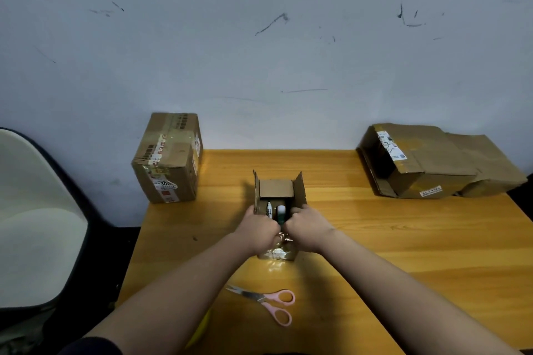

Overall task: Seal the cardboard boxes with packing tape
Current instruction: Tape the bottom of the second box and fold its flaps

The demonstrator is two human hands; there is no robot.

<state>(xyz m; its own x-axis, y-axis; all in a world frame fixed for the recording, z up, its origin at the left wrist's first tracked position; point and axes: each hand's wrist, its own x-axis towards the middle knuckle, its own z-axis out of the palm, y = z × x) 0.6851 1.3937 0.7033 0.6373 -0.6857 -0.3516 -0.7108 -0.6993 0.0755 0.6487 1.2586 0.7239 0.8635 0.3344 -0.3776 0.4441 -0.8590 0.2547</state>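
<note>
Flap-closing step on small cardboard box (279, 204) at bench (375, 239) centre; left hand (261, 229) and right hand (307, 229) both curled on near flap, marker inside visible; next: fold remaining flaps flat, then tape; scissors (269, 301) near; tape roll unseen.

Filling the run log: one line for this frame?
both hands grip small box | flaps open, untaped | scissors idle on table
</note>
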